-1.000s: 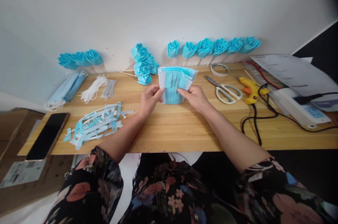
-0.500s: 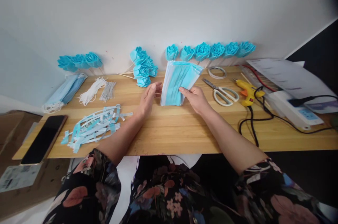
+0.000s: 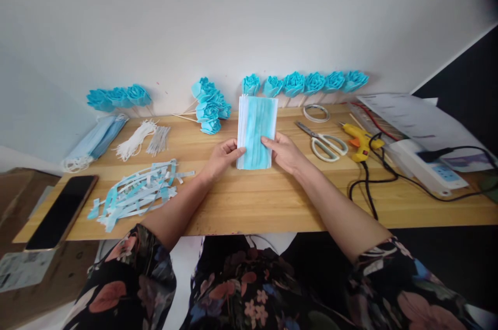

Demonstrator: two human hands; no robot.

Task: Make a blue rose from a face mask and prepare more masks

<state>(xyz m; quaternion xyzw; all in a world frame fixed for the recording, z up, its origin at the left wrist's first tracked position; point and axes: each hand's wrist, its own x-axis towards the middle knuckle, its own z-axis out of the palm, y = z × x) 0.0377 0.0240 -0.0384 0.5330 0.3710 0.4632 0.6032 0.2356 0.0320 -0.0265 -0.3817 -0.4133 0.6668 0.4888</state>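
Upright above the wooden table, a stack of blue pleated face masks (image 3: 254, 125) is between my hands, with no ear loops showing on it. My left hand (image 3: 222, 157) pinches the stack's left edge low down, thumb in front. On the opposite edge my right hand (image 3: 285, 151) grips it, thumb lying across the front pleats and fingers behind, out of sight. Behind the stack, blue paper-like flowers (image 3: 293, 83) on thin sticks lean along the wall. Scissors (image 3: 323, 141) with white handles lie to the right of my right hand.
Cut strips (image 3: 134, 192), white ear loops (image 3: 136, 139), grey wires (image 3: 158, 140), masks (image 3: 95, 140) and a phone (image 3: 62, 210) lie left. To the right are a tape roll (image 3: 316, 113), a yellow glue gun (image 3: 362, 140), a power strip (image 3: 426, 166) and papers (image 3: 412, 117). More flowers (image 3: 208, 107) lie mid-back.
My left hand, open beside the stack before, has closed on its left edge. The stack has gone from tilted and fanned to straighter and nearly squared. The view has shifted slightly.
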